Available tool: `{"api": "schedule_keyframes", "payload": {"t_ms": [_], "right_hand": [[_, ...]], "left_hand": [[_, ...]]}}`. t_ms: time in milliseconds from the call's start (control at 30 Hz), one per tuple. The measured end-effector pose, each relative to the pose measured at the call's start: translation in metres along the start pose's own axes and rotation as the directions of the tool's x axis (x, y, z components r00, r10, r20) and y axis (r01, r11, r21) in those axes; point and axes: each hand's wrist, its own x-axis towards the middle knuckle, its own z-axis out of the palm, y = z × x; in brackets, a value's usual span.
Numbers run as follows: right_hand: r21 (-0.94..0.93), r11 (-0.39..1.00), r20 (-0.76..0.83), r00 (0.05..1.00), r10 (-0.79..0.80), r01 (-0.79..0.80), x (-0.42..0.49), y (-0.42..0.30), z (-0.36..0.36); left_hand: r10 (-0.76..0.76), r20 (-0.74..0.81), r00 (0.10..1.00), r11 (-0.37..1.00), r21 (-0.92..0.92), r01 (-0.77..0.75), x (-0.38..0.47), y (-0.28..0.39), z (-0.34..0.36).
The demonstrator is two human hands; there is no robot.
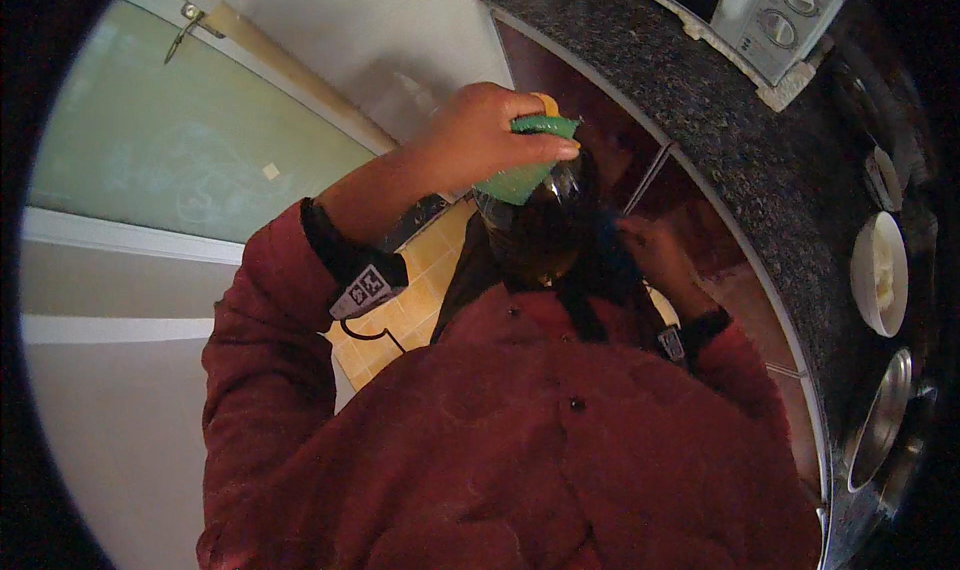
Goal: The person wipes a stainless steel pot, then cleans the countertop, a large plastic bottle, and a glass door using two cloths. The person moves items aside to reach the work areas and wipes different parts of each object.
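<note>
My left hand (472,131) pinches a folded green scouring pad (521,180) between thumb and fingers, with an orange-yellow edge showing by the fingertips. The pad lies against the upper side of a dark, shiny, rounded vessel (536,232), in front of my chest. Whether it is a jar or a pot cannot be told. My right hand (660,255) is lower and to the right, in shadow, beside something dark blue; its fingers are partly hidden and its grip is unclear.
A speckled dark stone counter (720,150) curves along the right. On it stand a white bowl (879,274) with pale contents, a shiny metal dish (881,420) and an appliance with two knobs (776,30). A green-paned door (165,127) is at left, above yellow floor tiles (420,285).
</note>
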Motion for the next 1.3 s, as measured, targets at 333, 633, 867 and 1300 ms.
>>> {"api": "schedule_keyframes", "payload": {"t_ms": [333,633,867,1300], "right_hand": [[0.042,0.921,-0.187,0.909,-0.373,0.387,0.054,-0.034,0.021],[0.053,0.882,-0.088,0.882,-0.462,0.468,0.059,-0.050,0.008],[-0.115,0.945,0.203,0.938,-0.280,0.307,0.039,-0.034,0.022],[-0.199,0.875,0.277,0.882,-0.381,0.440,0.034,-0.011,0.038]], "left_hand": [[-0.128,-0.053,0.990,0.983,-0.135,0.120,0.000,-0.031,-0.011],[-0.053,-0.125,0.991,0.996,-0.084,0.043,-0.009,-0.043,0.002],[-0.040,-0.153,0.987,0.999,0.004,0.041,-0.005,-0.048,-0.004],[-0.057,-0.225,0.973,0.998,0.024,0.064,0.003,-0.064,0.009]]}}
